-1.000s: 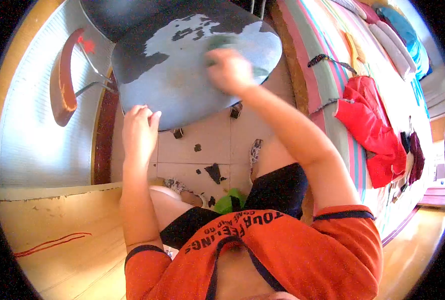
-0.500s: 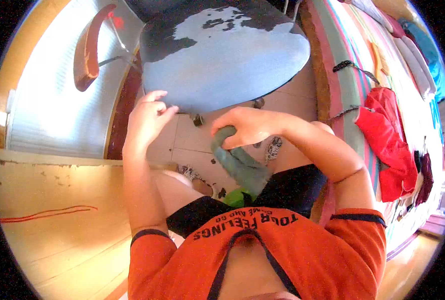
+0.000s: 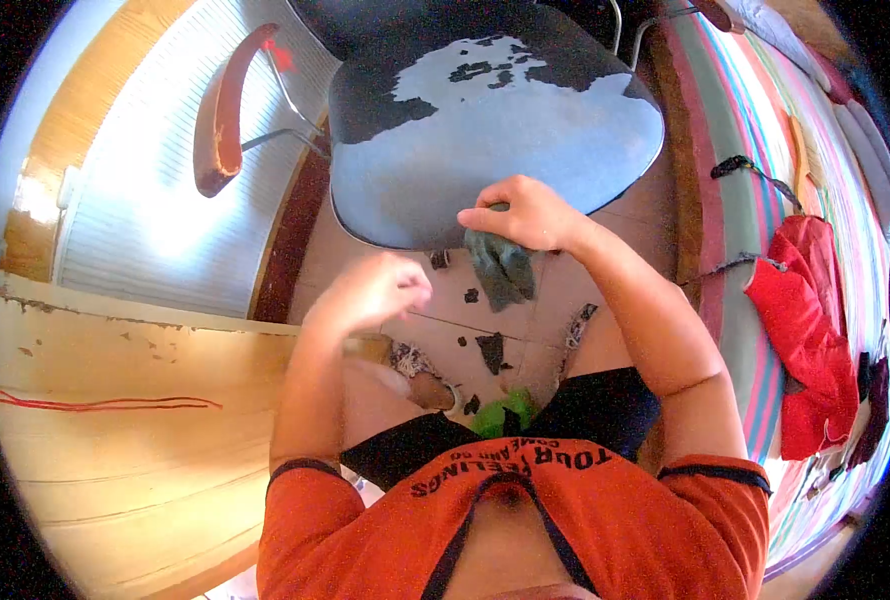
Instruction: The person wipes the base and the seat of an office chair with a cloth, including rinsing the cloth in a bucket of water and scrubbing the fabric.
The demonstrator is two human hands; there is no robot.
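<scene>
My right hand (image 3: 530, 212) is closed on a grey-green cloth (image 3: 503, 270) at the front edge of the chair seat (image 3: 415, 180). The cloth hangs down below the fingers. The seat's black covering has peeled off over much of it, baring a pale blue-grey layer. My left hand (image 3: 370, 290) is raised in front of the seat, somewhat blurred, its fingers curled in. No object shows in it.
Dark scraps (image 3: 491, 352) lie on the tiled floor. A green object (image 3: 505, 412) is between my legs. The chair's brown armrest (image 3: 220, 120) stands left. A wooden surface (image 3: 115, 440) is at left; a striped bed (image 3: 730, 240) with red clothing (image 3: 810, 340) is at right.
My right hand has lifted the cloth from my lap up to the seat edge. The left hand has drawn back from beside the seat, and its fingers have curled in. The view has shifted.
</scene>
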